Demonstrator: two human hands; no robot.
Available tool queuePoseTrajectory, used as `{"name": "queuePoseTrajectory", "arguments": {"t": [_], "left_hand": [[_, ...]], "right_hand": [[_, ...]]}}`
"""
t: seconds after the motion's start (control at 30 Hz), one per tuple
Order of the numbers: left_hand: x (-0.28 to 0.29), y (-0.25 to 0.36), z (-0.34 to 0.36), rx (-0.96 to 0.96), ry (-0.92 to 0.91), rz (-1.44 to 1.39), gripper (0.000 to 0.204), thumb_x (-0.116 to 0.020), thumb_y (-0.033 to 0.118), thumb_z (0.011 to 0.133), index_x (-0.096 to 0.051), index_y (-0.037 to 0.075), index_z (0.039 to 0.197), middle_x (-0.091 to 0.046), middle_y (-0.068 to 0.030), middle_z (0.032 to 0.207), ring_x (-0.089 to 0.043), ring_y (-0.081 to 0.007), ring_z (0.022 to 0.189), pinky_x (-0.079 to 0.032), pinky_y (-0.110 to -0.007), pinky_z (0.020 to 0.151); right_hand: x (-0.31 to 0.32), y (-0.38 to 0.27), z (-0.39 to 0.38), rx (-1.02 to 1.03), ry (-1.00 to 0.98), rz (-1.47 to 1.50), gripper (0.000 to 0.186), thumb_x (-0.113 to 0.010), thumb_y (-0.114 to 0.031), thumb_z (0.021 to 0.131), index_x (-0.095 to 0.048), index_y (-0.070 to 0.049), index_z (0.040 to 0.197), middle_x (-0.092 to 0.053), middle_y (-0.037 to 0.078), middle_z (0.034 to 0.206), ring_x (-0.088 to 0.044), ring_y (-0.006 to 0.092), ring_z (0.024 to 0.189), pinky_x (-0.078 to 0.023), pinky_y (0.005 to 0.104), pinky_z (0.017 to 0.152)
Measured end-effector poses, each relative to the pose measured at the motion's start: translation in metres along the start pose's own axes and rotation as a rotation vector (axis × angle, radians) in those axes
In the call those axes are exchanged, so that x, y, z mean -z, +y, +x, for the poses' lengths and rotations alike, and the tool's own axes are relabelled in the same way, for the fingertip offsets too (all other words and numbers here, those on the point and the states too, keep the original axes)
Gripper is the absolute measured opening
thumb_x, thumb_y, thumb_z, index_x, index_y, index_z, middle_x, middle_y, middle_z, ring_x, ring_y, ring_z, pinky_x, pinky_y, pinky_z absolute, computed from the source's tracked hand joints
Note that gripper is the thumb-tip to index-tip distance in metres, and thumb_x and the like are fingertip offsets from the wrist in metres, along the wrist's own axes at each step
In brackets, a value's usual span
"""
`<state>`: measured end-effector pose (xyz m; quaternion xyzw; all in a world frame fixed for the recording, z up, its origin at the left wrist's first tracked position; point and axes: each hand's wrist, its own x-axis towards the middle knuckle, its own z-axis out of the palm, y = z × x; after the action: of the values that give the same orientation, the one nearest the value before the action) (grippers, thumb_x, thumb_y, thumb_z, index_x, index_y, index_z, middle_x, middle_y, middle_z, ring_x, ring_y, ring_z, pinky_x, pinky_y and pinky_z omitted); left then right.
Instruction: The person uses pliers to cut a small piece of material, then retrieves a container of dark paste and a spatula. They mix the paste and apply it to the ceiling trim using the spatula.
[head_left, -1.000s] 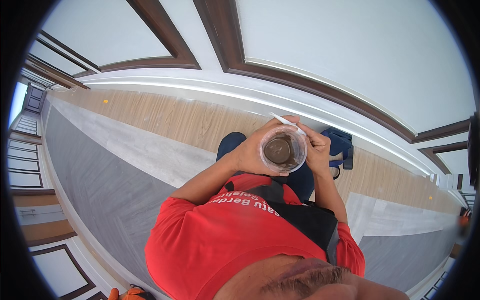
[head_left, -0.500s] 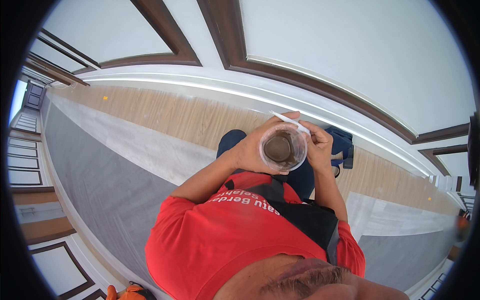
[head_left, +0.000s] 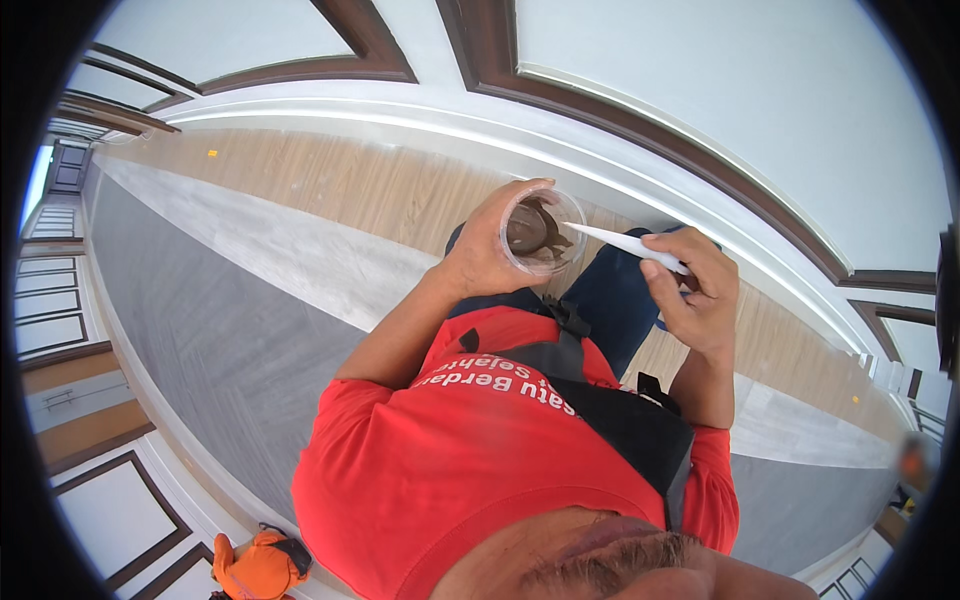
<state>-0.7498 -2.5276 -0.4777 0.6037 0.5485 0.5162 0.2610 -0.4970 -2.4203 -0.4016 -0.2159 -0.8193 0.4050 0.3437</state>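
Note:
My left hand (head_left: 487, 245) is wrapped round a clear plastic cup (head_left: 574, 218), held over my lap. Dark brown stuff, like thick paint, lies in the cup (head_left: 548, 265) and smears its inner wall. To its right, my right hand (head_left: 703, 290) pinches the thick end of a slim white tapered tool (head_left: 618, 241) between thumb and fingers. The tool's thin tip points left and overlaps the cup's right rim in the picture; whether it touches the cup, I cannot tell. Its other end is hidden in my palm.
A white wall (head_left: 720, 100) with dark brown moulding (head_left: 660, 125) runs close in front of me. Below it lies a wood-look floor strip (head_left: 330, 185), then grey flooring (head_left: 220, 280). A person in orange (head_left: 262, 565) is at the lower left. My dark-trousered knee (head_left: 615, 300) is under the hands.
My right hand has moved right, away from the cup, and the tool's tip now points left at it. My left hand has shifted the cup slightly left and up.

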Motion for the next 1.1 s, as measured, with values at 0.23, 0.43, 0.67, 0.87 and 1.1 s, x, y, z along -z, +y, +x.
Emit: {"name": "queuePoseTrajectory", "arguments": {"t": [0.23,0.43,0.67,0.87,1.1], "left_hand": [[-0.003,-0.003,-0.004,-0.158,0.131,0.207,0.082,-0.086,0.012,0.061,-0.053,0.005,0.134,-0.062,-0.0161,0.123,-0.059,-0.0357,0.113,-0.047,-0.042,0.099],[-0.006,-0.001,0.000,-0.168,0.163,0.198,0.080,-0.088,0.013,0.060,-0.054,0.005,0.132,-0.062,-0.0163,0.121,-0.060,-0.0354,0.111,-0.048,-0.042,0.096],[-0.013,-0.008,0.003,-0.260,0.259,0.217,0.078,-0.091,0.015,0.059,-0.057,0.004,0.129,-0.063,-0.0163,0.119,-0.061,-0.0359,0.109,-0.050,-0.042,0.094],[-0.007,-0.012,0.007,-0.269,0.286,0.209,0.081,-0.093,0.015,0.061,-0.055,0.003,0.131,-0.061,-0.0162,0.120,-0.062,-0.0338,0.108,-0.051,-0.040,0.093],[-0.012,-0.025,0.000,-0.120,0.337,0.027,0.087,-0.094,0.013,0.062,-0.049,0.001,0.136,-0.059,-0.0150,0.120,-0.063,-0.0274,0.106,-0.052,-0.037,0.091]], "right_hand": [[-0.019,-0.003,0.013,-0.055,-0.157,-0.025,0.026,-0.073,-0.004,0.088,-0.069,-0.005,0.113,-0.064,0.008,0.086,-0.059,0.0134,0.063,-0.045,0.0248,0.052],[-0.041,0.006,0.017,-0.021,-0.109,-0.075,0.023,-0.074,-0.009,0.088,-0.069,-0.005,0.110,-0.063,0.009,0.085,-0.055,0.0182,0.057,-0.043,0.0305,0.052],[-0.048,0.004,0.021,0.037,-0.106,-0.061,0.022,-0.075,-0.011,0.087,-0.069,-0.005,0.108,-0.064,0.011,0.087,-0.055,0.0211,0.057,-0.044,0.0314,0.052],[-0.051,0.005,0.025,0.045,-0.059,-0.013,0.023,-0.075,-0.009,0.087,-0.070,-0.004,0.108,-0.065,0.010,0.088,-0.054,0.0172,0.055,-0.042,0.0289,0.050],[-0.051,0.005,0.025,0.024,-0.014,0.010,0.024,-0.076,-0.008,0.087,-0.070,-0.004,0.109,-0.066,0.009,0.089,-0.053,0.0137,0.054,-0.041,0.0272,0.049]]}}
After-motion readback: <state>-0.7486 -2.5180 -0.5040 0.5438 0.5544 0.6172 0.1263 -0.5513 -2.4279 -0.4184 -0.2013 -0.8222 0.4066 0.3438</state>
